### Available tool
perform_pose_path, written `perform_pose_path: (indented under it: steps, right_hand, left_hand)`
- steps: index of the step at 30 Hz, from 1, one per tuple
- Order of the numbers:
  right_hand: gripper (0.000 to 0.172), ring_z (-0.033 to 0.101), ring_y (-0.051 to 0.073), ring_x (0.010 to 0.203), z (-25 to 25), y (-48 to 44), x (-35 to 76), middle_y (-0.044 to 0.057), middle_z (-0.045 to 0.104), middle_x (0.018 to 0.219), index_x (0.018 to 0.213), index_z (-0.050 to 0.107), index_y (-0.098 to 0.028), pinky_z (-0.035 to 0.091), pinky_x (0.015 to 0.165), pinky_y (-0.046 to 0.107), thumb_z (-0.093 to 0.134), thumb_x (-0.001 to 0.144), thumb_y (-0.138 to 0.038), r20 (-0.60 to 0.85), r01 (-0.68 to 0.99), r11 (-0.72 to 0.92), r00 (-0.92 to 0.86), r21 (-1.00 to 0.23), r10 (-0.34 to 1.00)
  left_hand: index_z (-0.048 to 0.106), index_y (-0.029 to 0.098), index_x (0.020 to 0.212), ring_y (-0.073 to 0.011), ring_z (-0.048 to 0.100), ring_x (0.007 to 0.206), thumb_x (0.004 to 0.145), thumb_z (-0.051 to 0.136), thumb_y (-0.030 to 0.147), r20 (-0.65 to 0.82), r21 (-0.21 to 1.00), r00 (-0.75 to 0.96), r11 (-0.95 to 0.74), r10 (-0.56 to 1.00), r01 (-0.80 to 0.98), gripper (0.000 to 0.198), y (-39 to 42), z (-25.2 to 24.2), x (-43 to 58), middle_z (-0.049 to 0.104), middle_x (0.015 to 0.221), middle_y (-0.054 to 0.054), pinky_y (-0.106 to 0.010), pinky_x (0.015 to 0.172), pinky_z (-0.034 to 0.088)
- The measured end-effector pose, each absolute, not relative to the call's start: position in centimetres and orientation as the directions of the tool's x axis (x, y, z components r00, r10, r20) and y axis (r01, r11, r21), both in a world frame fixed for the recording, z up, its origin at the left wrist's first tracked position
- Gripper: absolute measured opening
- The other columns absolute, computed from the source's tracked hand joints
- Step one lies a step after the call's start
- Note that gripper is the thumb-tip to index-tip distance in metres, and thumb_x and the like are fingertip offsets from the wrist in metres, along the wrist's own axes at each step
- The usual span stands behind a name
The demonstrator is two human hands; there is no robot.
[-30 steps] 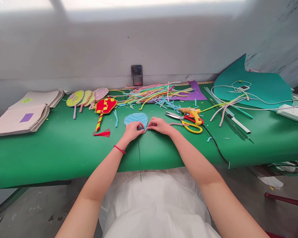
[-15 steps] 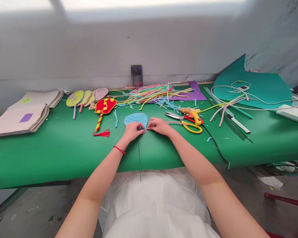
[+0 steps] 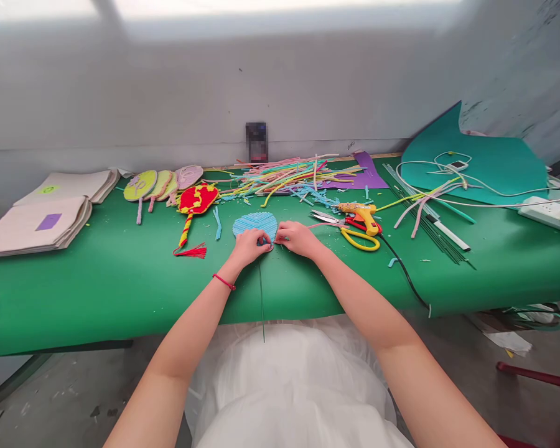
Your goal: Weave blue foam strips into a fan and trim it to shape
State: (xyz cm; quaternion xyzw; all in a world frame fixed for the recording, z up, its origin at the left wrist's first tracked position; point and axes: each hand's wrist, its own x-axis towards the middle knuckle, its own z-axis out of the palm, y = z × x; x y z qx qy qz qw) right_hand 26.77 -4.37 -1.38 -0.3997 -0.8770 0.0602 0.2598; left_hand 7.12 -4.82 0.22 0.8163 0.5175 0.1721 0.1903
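Note:
A round blue fan made of rows of pipe cleaner (image 3: 256, 221) lies on the green table, its near edge pinched by my left hand (image 3: 251, 245). Just to its right, my right hand (image 3: 295, 238) is closed in a pinch on a thin pink pipe cleaner (image 3: 325, 224). That strip trails away rightward past the knuckles and also shows at the fan's lower right edge, between my fingertips. From under my left hand a thin green wire (image 3: 262, 297) runs down over the table edge towards my lap. My fingers hide the fan's lower edge.
Scissors (image 3: 360, 239) and a yellow hot glue gun (image 3: 366, 218) with a black cord lie to the right. Behind is a pile of pipe cleaners (image 3: 289, 177). A red and yellow fan (image 3: 198, 199) with a tassel, several other fans and cloth stacks (image 3: 37, 221) sit left.
My right hand has shifted slightly left and down along the fan's edge. The pink pipe cleaner behind it lies a little higher. My left hand stays put.

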Motion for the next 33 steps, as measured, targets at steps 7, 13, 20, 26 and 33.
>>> perform_pose_path:
  steps: [7, 13, 20, 26, 33]
  right_hand:
    - [0.01, 0.053, 0.013, 0.072, -1.3, -4.6, 27.3, 0.001, 0.061, 0.083, 0.079, 0.066, -0.021, 0.033, 0.061, 0.024, 0.067, 0.082, -0.03, 0.305, 0.685, 0.512, -0.412, -0.517, 0.859]
    - [0.013, 0.052, 0.013, 0.073, -1.3, -4.2, 27.8, 0.002, 0.058, 0.081, 0.078, 0.066, -0.018, 0.038, 0.066, 0.025, 0.065, 0.083, -0.03, 0.292, 0.549, 0.537, -0.473, -0.641, 0.832]
    - [0.02, 0.053, 0.014, 0.073, -0.4, -4.3, 28.9, 0.002, 0.059, 0.082, 0.081, 0.068, -0.019, 0.039, 0.066, 0.026, 0.065, 0.081, -0.039, 0.243, 0.591, 0.478, -0.434, -0.649, 0.867]
    - [0.022, 0.053, 0.014, 0.071, -0.8, -4.1, 28.7, 0.003, 0.061, 0.081, 0.076, 0.067, -0.018, 0.038, 0.064, 0.026, 0.064, 0.082, -0.039, 0.26, 0.595, 0.491, -0.434, -0.636, 0.862]
    - [0.012, 0.052, 0.013, 0.07, -1.7, -3.8, 27.9, 0.002, 0.062, 0.083, 0.077, 0.067, -0.019, 0.035, 0.064, 0.025, 0.065, 0.083, -0.03, 0.298, 0.626, 0.513, -0.422, -0.587, 0.856]
  left_hand:
    - [0.067, 0.024, 0.083, -0.0204, 0.053, 0.084, 0.077, 0.063, 0.036, 0.093, 0.499, 0.411, -0.399, 0.907, 0.769, 0.013, -4.9, 0.2, 7.0, 0.062, 0.083, -0.001, -0.034, 0.078, 0.036]
    - [0.068, 0.024, 0.083, -0.0208, 0.053, 0.085, 0.077, 0.063, 0.036, 0.089, 0.5, 0.403, -0.391, 0.911, 0.772, 0.014, -4.9, 0.1, 7.0, 0.062, 0.084, -0.001, -0.035, 0.078, 0.036]
    - [0.067, 0.024, 0.083, -0.021, 0.053, 0.086, 0.077, 0.062, 0.037, 0.084, 0.506, 0.405, -0.389, 0.911, 0.77, 0.015, -4.9, 0.1, 7.0, 0.062, 0.084, -0.001, -0.035, 0.079, 0.035]
    - [0.067, 0.024, 0.083, -0.021, 0.053, 0.085, 0.078, 0.061, 0.037, 0.09, 0.507, 0.405, -0.392, 0.91, 0.768, 0.015, -4.9, 0.1, 7.0, 0.062, 0.084, -0.001, -0.035, 0.079, 0.035]
    - [0.067, 0.025, 0.083, -0.0207, 0.053, 0.085, 0.078, 0.062, 0.036, 0.088, 0.508, 0.409, -0.394, 0.908, 0.766, 0.013, -5.0, 0.3, 7.0, 0.062, 0.083, -0.001, -0.036, 0.08, 0.035]
